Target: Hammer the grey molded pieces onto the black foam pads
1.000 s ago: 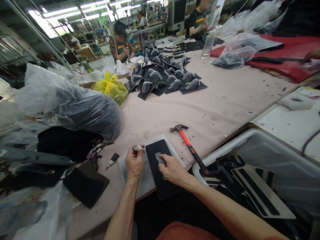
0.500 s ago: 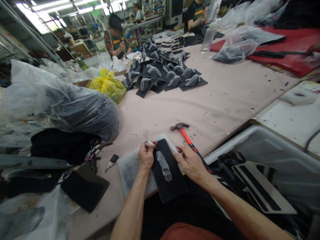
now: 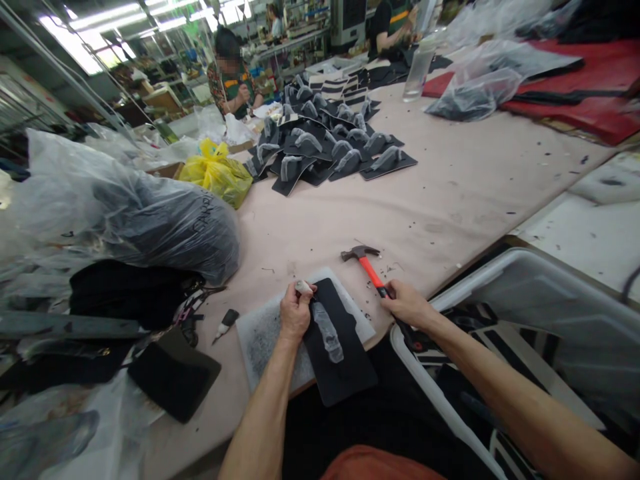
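My left hand (image 3: 296, 312) pinches a small whitish cylindrical tool (image 3: 303, 287) at the top edge of a black panel (image 3: 354, 353). A plastic-wrapped strip (image 3: 327, 331) runs along the middle of the panel. Beneath it lies a pale, speckled board (image 3: 263, 343), and the panel's lower end reaches past the board's front edge. To the right, the fingers of my right hand (image 3: 406, 305) are closed on the handle of a claw hammer (image 3: 370, 269). The hammer's head points away from me, at or just above the table.
Many black panels with wrapped strips are heaped (image 3: 325, 143) across the table (image 3: 300, 227). Bags stand at the left, with a small pointed tool (image 3: 226, 325) nearer. A grey bin (image 3: 560, 293) holding striped pieces is at the right. Two people work beyond the table.
My right hand has left the panel's right side and moved right, closing on the hammer's handle. The bin at the right has shifted toward the board. My left hand has barely moved.
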### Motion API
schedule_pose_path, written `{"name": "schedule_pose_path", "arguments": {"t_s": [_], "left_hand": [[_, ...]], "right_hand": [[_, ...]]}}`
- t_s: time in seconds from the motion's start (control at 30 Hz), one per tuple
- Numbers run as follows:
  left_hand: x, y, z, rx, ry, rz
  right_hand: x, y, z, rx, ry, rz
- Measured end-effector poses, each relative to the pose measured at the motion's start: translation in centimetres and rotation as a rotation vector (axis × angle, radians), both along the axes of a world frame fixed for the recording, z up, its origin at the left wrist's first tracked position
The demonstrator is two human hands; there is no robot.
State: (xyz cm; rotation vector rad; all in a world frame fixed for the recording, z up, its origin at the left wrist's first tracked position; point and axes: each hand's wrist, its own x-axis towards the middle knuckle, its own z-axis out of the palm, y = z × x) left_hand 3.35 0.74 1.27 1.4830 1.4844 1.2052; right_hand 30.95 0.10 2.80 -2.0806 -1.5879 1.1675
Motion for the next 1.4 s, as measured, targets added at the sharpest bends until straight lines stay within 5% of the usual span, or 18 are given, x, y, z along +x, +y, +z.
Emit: {"name": "schedule_pose_path", "arguments": {"t_s": [0.1,0.2,0.3,0.4,0.57,0.63,0.73,0.83,0.93,1.0,1.13,1.27,1.4], "left_hand": [[0.0,-0.1,0.3,0.041,0.083,-0.053],[0.2,-0.4,0.4,0.083,0.114,-0.091],[0.3,-0.6,0.2,0.1,0.114,-0.084],[0.2,-0.7,0.1,0.103,0.085,-0.074],[0.1,-0.6,0.1,0.091,0.114,-0.081],[0.1,-0.6,0.1,0.084,0.115,-0.088],[0.1,-0.6,0.1,0.079,0.097,-0.088],[0.1,-0.6,0.0,0.084,0.105,-0.088],[0.0,-0.6,-0.1,0.086,0.123,-0.094],[0.0,-0.6,-0.1,0.087,0.114,-0.095],[0.1,-0.6,0.0,0.071,0.034,-0.07],[0.1,-0.6,0.0,0.047,-0.016,-0.055],[0.1,-0.5,-0.2,0.068,0.038,-0.043]], "right_hand": [[-0.8,0.8,1.8,-0.268,0.581,-0.199],[-2.3,0.7,4.6,-0.301,0.738,-0.251],[-3.4,-0.4,7.9,0.069,0.567,-0.136],[-3.5,-1.8,10.1,0.508,0.107,0.145],[-2.7,-2.4,12.2,0.523,-0.417,0.586],[-2.8,-2.0,14.1,0.636,-0.373,0.55],[-3.4,-1.9,16.2,0.906,-0.132,0.233],[-3.9,-2.6,14.9,0.949,-0.058,0.148],[-3.6,-3.3,11.6,0.601,-0.309,0.484],[-2.9,-3.3,10.1,0.396,-0.446,0.571],[-0.9,-2.3,7.8,0.31,-0.509,0.473],[0.8,-1.2,3.7,0.158,-0.513,0.346],[-0.6,-1.5,2.4,0.456,-0.531,0.394]]}}
